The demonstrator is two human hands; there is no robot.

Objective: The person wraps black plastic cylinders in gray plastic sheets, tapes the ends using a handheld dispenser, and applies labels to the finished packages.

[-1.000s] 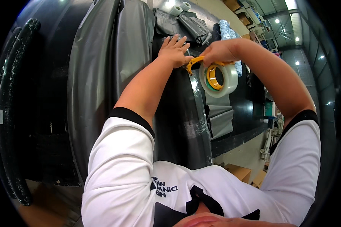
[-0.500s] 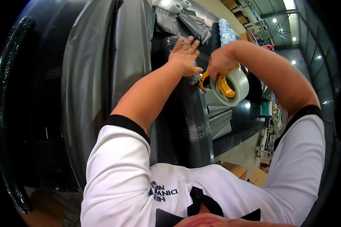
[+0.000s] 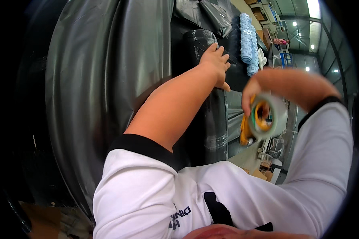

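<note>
A long roll in shiny black plastic wrap (image 3: 215,127) lies lengthwise in front of me, with strips of see-through tape around its nearer part. Near the roll's far end rests my left hand (image 3: 216,65), fingers spread, on its right side and holding nothing. To the right, my right hand (image 3: 252,92) is closed on a yellow tape dispenser (image 3: 245,129) carrying a wide roll of whitish see-through tape (image 3: 273,115). Both dispenser and tape are held up in the air, apart from the roll and slightly blurred.
Grey plastic sheeting (image 3: 107,59) hangs in folds left of the black roll. Light blue patterned rolls (image 3: 246,40) lie beyond my hands, with a crumpled grey plastic piece (image 3: 217,18) at the far end. Cardboard boxes (image 3: 260,174) stand low on the right.
My right hand has swung right and nearer me with the dispenser, away from the roll. My left hand has shifted onto the roll's right side. The view has also moved.
</note>
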